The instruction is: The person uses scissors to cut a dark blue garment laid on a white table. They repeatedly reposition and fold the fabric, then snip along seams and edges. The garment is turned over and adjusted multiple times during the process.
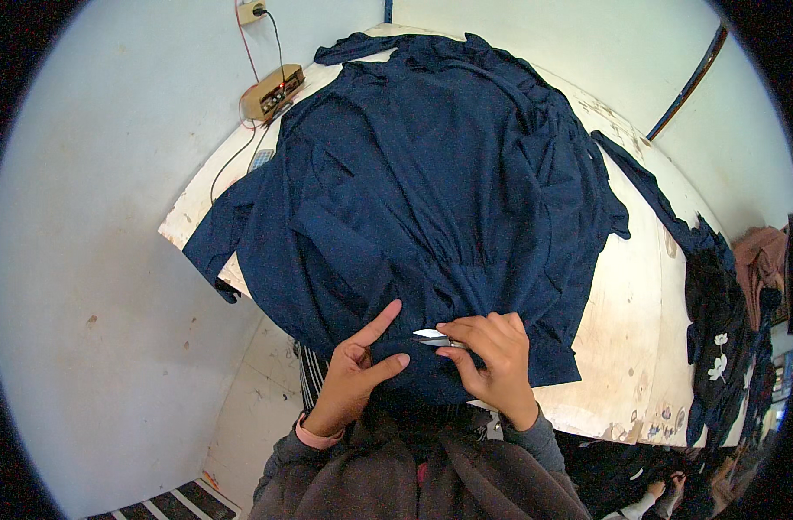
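Observation:
A dark navy garment (414, 156) lies spread and wrinkled over the pale wooden table (626, 347), with a gathered section near its middle and its near edge in front of me. My right hand (498, 357) holds small metal thread snips (431, 335), their pointed blades apart and aimed left above the cloth. My left hand (349, 381) is open beside the blade tips, index finger stretched out and thumb apart, by the near part of the garment. Whether its curled fingers touch the cloth is hidden.
A brown box-shaped device (275, 94) with cords stands at the table's far left, below a wall socket (252, 12). Dark clothes with white flowers (717, 360) hang along the right edge, near a brownish-pink cloth (760, 264). White walls close in the left side.

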Available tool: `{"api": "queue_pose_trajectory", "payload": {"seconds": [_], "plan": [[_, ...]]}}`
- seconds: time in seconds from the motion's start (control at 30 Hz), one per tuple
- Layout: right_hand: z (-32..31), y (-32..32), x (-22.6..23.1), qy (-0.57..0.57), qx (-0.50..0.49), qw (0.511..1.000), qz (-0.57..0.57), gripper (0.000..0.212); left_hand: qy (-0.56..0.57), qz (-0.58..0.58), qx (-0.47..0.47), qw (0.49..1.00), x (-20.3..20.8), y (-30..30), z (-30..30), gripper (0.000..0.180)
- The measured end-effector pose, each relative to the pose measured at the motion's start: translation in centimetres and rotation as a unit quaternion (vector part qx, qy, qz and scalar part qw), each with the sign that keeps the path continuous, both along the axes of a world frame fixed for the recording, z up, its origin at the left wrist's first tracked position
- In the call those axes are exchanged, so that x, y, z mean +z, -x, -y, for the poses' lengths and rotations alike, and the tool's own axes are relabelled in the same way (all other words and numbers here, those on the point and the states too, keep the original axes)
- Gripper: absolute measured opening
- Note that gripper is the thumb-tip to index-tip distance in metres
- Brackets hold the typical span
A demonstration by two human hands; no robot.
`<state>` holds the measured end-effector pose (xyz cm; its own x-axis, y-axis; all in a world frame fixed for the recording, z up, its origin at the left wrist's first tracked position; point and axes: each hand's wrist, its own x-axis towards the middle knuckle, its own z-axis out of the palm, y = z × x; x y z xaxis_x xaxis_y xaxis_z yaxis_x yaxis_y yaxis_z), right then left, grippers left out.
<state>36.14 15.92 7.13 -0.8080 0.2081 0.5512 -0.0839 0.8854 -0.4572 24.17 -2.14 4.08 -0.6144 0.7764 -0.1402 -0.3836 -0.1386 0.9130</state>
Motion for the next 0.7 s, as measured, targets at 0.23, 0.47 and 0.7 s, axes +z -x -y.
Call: {"api": "queue_pose_trajectory", "payload": {"seconds": [0.23, 0.47, 0.7], "plan": [[-0.1, 0.0, -0.1, -0.024, -0.003, 1.000, 0.010, 0.024, 0.026, -0.011, -0.011, 1.000, 0.2, 0.1, 0.1, 0.075], [0.5, 0.6, 0.2, 0.067, 0.011, 0.997, -0.031, 0.029, -0.003, -0.055, 0.029, 0.998, 0.0, -0.8, -0.6, 0.074], [1.1, 1.9, -0.4, -0.004, 0.063, 0.998, -0.006, 0.030, 0.059, -0.190, 0.023, 0.980, -0.6, -1.0, -0.9, 0.074]]}}
